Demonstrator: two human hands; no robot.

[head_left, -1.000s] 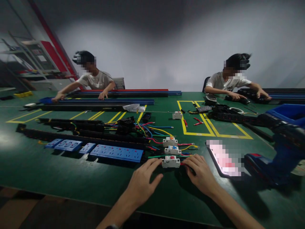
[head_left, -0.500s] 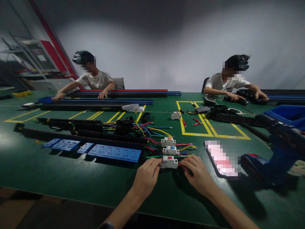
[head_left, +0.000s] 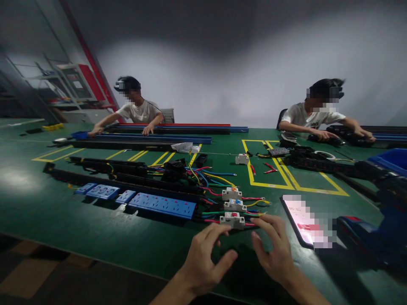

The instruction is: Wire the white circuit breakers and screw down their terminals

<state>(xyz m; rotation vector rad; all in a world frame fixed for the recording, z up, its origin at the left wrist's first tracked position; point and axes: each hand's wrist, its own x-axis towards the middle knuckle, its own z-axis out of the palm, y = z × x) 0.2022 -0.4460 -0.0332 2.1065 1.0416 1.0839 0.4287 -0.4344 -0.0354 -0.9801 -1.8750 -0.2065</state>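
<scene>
Basically both grips loose: left hand (head_left: pixel 205 258) thumb spread wide, right hand (head_left: pixel 276 252) parted, fingertips beside white breaker (head_left: pixel 232 220); contact unclear. Breaker has red switch, wires both ends, sits on green table (head_left: pixel 127 237).

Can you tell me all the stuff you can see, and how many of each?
table: 1, green, across the view
switch blocks: 4, white, three in a near row, one farther off
wires: too many to count, red, yellow, blue, green, around the near blocks
socket panels: 4, blue, left of the near blocks
strips: several, black, behind the panels
phone: 1, dark edge, lit screen, right
power tool: 1, blue and black, far right
bin: 1, blue, behind the power tool
rails: several, red, blue, black, far side
tape lines: many, yellow, on the table
co-workers: 2, white shirts, far side
left hand: 1, bare, by the nearest block's left end
right hand: 1, bare, by its right end
</scene>
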